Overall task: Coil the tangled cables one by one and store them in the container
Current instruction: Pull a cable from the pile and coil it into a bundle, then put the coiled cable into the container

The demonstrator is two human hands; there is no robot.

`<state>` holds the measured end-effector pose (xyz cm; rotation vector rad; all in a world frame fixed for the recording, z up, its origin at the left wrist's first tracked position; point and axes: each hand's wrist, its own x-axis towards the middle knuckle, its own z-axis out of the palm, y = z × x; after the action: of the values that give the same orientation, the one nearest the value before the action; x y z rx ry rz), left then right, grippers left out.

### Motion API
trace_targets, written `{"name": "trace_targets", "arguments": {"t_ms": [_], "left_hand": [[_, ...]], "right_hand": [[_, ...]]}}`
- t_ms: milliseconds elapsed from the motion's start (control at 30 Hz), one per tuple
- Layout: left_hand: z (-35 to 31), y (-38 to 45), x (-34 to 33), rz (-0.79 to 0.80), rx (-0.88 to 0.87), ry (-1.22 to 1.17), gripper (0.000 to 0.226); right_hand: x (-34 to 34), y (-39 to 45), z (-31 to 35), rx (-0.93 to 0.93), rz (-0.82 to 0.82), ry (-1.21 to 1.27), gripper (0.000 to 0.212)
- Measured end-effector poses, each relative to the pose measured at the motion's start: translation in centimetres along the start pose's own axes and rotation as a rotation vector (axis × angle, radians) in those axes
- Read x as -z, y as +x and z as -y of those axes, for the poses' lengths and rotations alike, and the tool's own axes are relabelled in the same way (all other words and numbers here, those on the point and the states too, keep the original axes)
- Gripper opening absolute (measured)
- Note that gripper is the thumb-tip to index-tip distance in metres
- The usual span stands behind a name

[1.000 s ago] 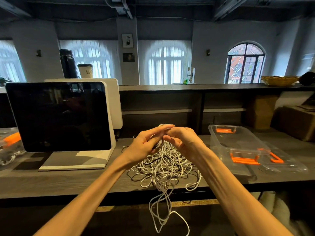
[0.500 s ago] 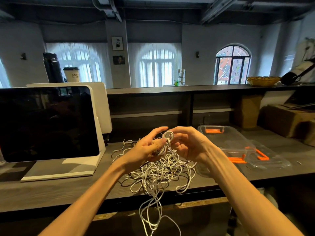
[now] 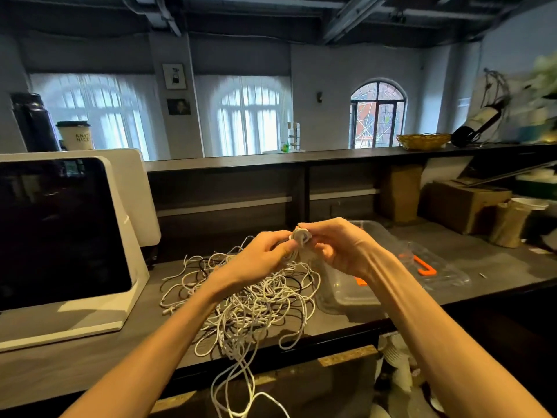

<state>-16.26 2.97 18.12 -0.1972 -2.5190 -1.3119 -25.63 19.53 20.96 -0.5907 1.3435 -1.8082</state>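
Small white cable coil (image 3: 300,236) pinched between left hand (image 3: 265,257) and right hand (image 3: 337,248) above the tangled white cable heap (image 3: 256,300) on the grey desk (image 3: 497,267), probably springing loose if either grip slackens, or snagging trailing strands.

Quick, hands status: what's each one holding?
Left hand: grips the small white cable coil.
Right hand: pinches the same coil.

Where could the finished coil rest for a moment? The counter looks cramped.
Bare counter lies right of the lid, before the cardboard boxes. The cable tangle fills the gap between monitor and container.
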Motion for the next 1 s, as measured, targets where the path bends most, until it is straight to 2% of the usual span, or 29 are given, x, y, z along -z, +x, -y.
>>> {"name": "trace_targets", "arguments": {"t_ms": [133,200,300,367,433,500,567,633,733,867,1000], "left_hand": [[-1.1,2.9,-2.5,-0.083,0.033,-0.16,0.033],[-1.5,4.6,-3.6,-0.129,0.04,-0.19,0.033],[-1.7,7.4,-4.8,-0.075,0.055,-0.183,0.022],[-1.5,8.9,-5.3,-0.011,0.111,-0.251,0.037],[-0.8,10.1,-5.4,-0.043,0.135,-0.195,0.055],[0.0,11.0,-5.3,-0.126,0.146,-0.158,0.053],[1.1,11.5,-5.2,-0.174,0.181,-0.192,0.038],[2.4,12.0,-5.2,-0.181,0.215,-0.185,0.025],[4.0,11.9,-5.4,-0.163,0.262,-0.18,0.023],[5.3,11.3,-5.3,-0.138,0.297,-0.158,0.021],[6.2,10.7,-4.6,-0.108,0.306,-0.136,0.02]], "right_hand": [[2.2,-0.2,1.0,0.16,-0.097,-0.087,0.026],[3.6,0.1,0.9,0.238,-0.155,-0.24,0.036],[5.8,0.9,0.7,0.412,-0.314,-0.466,0.022],[7.7,2.0,1.4,0.497,-0.48,-0.491,0.009],[10.2,3.5,2.4,0.5,-0.597,-0.542,0.009],[12.7,5.5,3.0,0.385,-0.66,-0.707,0.019],[14.3,7.5,2.8,0.179,-0.672,-0.945,0.023],[15.0,9.4,2.0,-0.033,-0.6,-1.056,0.021],[15.5,11.8,0.3,-0.264,-0.421,-1.176,0.026],[16.7,13.5,-1.6,-0.398,-0.318,-1.439,0.027],[17.2,13.4,-1.6,-0.391,-0.3,-1.425,0.028]]}}
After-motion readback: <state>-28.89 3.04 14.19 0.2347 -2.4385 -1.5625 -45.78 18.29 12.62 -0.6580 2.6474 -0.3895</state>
